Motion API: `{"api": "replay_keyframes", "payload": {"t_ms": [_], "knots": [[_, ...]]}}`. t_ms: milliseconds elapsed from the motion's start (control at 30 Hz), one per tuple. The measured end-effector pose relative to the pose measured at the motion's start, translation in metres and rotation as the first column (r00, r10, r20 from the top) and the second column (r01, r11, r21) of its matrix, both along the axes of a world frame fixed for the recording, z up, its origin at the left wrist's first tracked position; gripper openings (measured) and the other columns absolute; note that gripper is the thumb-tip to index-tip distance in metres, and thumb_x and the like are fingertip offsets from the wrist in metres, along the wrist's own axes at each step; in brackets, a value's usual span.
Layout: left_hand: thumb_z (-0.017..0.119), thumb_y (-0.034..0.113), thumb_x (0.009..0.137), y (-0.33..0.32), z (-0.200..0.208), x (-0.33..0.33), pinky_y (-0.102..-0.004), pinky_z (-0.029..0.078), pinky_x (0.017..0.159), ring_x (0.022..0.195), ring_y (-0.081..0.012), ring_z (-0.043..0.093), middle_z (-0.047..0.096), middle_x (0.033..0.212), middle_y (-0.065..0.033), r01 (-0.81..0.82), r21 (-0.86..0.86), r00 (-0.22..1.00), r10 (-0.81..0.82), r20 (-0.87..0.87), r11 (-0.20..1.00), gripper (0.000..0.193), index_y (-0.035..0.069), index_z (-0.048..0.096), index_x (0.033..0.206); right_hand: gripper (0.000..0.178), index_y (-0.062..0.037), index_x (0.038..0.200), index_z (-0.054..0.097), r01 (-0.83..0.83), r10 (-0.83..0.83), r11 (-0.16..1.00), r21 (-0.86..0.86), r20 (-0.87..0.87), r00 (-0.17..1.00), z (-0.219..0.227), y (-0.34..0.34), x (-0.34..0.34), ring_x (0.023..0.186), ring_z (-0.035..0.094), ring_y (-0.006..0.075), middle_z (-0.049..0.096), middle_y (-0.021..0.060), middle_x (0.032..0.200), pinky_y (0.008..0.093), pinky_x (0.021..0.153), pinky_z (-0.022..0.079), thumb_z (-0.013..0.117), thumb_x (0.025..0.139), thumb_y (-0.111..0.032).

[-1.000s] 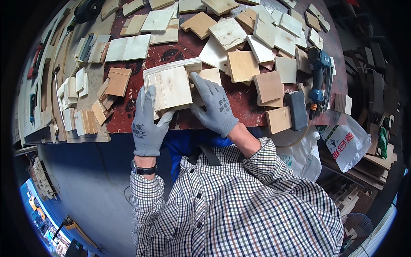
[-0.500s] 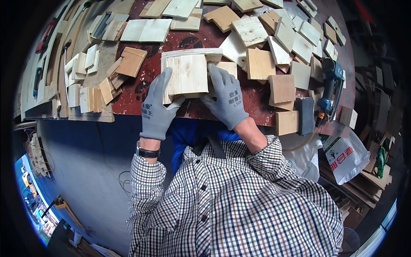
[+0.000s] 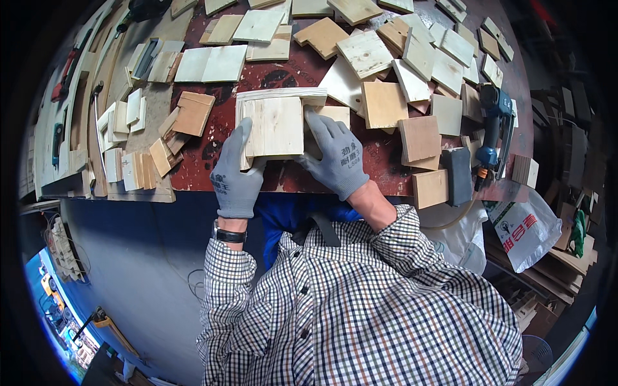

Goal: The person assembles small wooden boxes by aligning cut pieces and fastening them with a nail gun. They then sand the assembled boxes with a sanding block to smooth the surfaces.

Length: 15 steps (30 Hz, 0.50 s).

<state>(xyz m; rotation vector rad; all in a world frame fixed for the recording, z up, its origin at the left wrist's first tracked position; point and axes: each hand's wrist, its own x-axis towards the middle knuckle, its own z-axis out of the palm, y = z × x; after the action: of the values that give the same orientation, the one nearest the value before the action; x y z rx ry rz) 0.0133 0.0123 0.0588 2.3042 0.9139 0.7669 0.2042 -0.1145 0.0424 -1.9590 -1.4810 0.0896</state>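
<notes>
Wooden piece: a pale, square-topped piece (image 3: 275, 127) held between both hands above the near part of the red table (image 3: 199, 167); a long strip runs along its far side. Whether it rests on the table or is hollow beneath cannot be told.
Left hand: gloved hand (image 3: 239, 170) half curled, fingers along the piece's left side, thumb at its near edge, gripping it.
Right hand: gloved hand (image 3: 336, 157) partly open, fingers at the piece's right side, thumb by its near right corner, steadying it.
Bags: a printed white bag (image 3: 534, 251) and a plainer pale bag (image 3: 460, 241) hang below the table's right end; their contents are hidden.
Change: a second ago the piece sat skewed, its far strip rising to the right; now it is squarer, in the same two hands. The boards around keep their layout.
In the way: a small pale board (image 3: 336, 114) lies just behind the right fingers, a tan board (image 3: 385, 105) beyond.
Farther out: loose boards (image 3: 365, 55) overlap across the far side; a dark grey block (image 3: 458, 177) stands near a blue-and-black power tool (image 3: 492, 125) on the right; offcuts (image 3: 129, 116) cluster left.
</notes>
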Motion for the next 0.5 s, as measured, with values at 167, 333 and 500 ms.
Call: {"api": "replay_keyframes", "payload": {"t_ms": [167, 333, 500], "knots": [[0.091, 0.012, 0.084, 0.002, -0.002, -0.005, -0.0406, 0.050, 0.116, 0.142, -0.0302, 0.059, 0.060, 0.154, -0.0133, -0.025, -0.009, 0.998, 0.024, -0.056, 1.000, 0.081, 0.008, 0.054, 0.155, 0.095, 0.0021, 0.164, 0.028, -0.002, 0.078, 0.978, 0.207, -0.363, 0.928, -0.005, -0.005, 0.007, 0.120, 0.065, 0.0374, 0.061, 0.0221, 0.137, 0.0418, 0.099, 0.058, 0.078, 0.083, -0.006], [0.092, 0.017, 0.083, 0.004, -0.002, -0.009, -0.0410, 0.048, 0.118, 0.141, -0.0301, 0.059, 0.059, 0.155, -0.0131, -0.032, 0.039, 0.994, 0.036, -0.099, 0.999, 0.083, 0.008, 0.053, 0.155, 0.094, -0.0015, 0.167, 0.027, 0.069, 0.090, 0.951, 0.300, -0.485, 0.870, -0.015, -0.006, 0.003, 0.113, 0.070, 0.0304, 0.056, 0.0204, 0.150, 0.0379, 0.096, 0.060, 0.053, 0.079, 0.016], [0.093, 0.016, 0.083, 0.004, -0.001, -0.008, -0.0412, 0.047, 0.118, 0.141, -0.0305, 0.058, 0.059, 0.155, -0.0143, -0.033, 0.037, 0.993, 0.037, -0.108, 0.999, 0.083, 0.007, 0.053, 0.155, 0.082, 0.0025, 0.161, 0.037, 0.121, 0.043, 0.949, 0.292, -0.498, 0.866, -0.013, -0.007, 0.001, 0.106, 0.069, 0.0333, 0.061, 0.0205, 0.142, 0.0421, 0.095, 0.058, 0.058, 0.082, 0.010]]}}
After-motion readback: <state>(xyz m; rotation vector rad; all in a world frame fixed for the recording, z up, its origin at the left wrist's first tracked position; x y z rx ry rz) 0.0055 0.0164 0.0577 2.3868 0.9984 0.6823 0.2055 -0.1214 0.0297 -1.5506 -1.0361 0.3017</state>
